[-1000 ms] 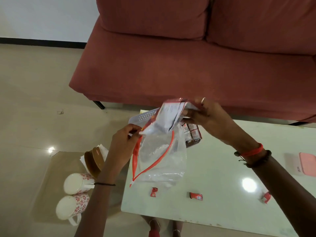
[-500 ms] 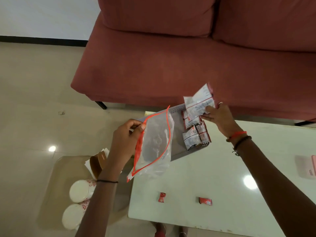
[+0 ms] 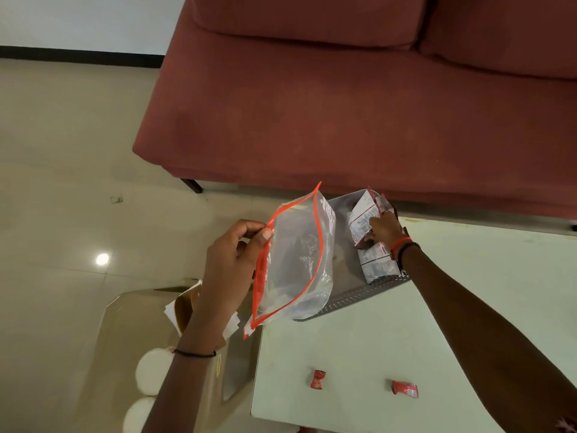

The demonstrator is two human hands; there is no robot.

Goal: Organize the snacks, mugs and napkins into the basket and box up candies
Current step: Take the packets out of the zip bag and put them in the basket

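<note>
Lowering a snack packet (image 3: 363, 217) into the grey basket (image 3: 359, 297) at the far left corner of the worktop (image 3: 468, 307), our right hand (image 3: 384, 230) has come down from above the basket and grasps the packet among those already there. Our left hand (image 3: 232, 267) pinches the clear bag (image 3: 296, 260) by its red rim, off the left edge; we judge it emptied. Snacks look nearly sorted; two candies (image 3: 318, 379) wait by the near edge.

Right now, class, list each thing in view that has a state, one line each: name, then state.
zip bag: mouth open, seemingly empty, pinched by left hand
snack packet: gripped by right hand, low in the basket
candies: wrapped, loose on the table
</note>
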